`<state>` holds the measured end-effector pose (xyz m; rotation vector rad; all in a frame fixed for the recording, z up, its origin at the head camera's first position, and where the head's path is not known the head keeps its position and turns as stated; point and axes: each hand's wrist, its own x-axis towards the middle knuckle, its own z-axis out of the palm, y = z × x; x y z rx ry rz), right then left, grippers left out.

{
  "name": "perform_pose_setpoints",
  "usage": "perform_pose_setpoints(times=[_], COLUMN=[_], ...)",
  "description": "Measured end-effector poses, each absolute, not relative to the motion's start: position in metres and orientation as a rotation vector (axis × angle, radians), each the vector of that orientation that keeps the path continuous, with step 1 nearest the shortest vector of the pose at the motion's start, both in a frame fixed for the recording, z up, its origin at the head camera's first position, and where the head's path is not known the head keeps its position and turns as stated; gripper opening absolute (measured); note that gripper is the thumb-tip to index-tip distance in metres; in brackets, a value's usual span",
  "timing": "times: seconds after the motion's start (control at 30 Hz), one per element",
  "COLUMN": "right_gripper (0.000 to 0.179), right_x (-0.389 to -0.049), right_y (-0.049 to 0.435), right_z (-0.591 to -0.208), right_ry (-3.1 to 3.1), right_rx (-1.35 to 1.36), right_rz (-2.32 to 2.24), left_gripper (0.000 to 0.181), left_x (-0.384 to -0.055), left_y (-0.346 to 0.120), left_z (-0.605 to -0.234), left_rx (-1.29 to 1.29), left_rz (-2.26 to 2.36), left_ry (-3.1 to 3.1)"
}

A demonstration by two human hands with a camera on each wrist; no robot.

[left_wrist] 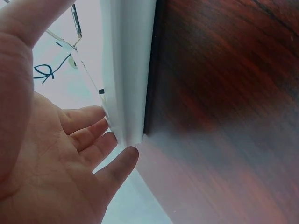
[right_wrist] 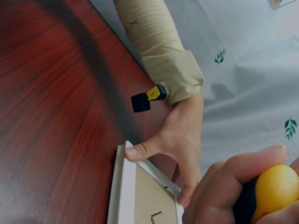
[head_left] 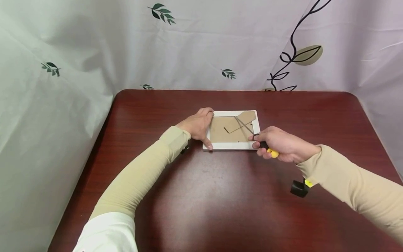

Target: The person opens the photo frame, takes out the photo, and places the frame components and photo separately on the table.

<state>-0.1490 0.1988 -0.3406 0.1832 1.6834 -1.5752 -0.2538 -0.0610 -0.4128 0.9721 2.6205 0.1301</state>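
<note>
A white picture frame lies back side up on the table, its tan backing board showing. A tan cardboard flap sits at the board's far right part. My left hand holds the frame's left short side, thumb on the near corner and fingers at the far one. My right hand grips a screwdriver by its black and yellow handle. The screwdriver's metal shaft slants left over the board, its tip overlapping the flap's edge in the head view. Small dark tabs show along the board's border.
The dark red wooden table extends around the frame. A pale curtain with leaf prints hangs along its far and left edges. A black wrist camera hangs below the right sleeve.
</note>
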Motion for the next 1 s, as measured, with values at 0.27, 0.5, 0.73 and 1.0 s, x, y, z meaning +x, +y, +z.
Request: perform_pose_setpoints(times=[0.27, 0.5, 0.73, 1.0], right_gripper=[0.038, 0.040, 0.039, 0.024], right_x=[-0.146, -0.144, -0.140, -0.136], right_y=[0.193, 0.194, 0.199, 0.189], right_z=[-0.352, -0.358, -0.356, -0.353], right_ry=[1.678, 1.712, 1.702, 1.459], right_rx=[0.161, 0.136, 0.139, 0.276], right_rz=[-1.614, -1.612, -1.643, -1.854], left_gripper=[0.124, 0.125, 0.128, 0.126], left_x=[-0.255, -0.258, -0.259, -0.258], left_y=[-0.062, -0.061, -0.058, -0.058], left_z=[-0.411, -0.412, -0.411, -0.412], left_rx=[0.959, 0.991, 0.967, 0.931], left_rz=[0.119, 0.115, 0.101, 0.132], left_ry=[2.581, 2.561, 2.567, 2.563])
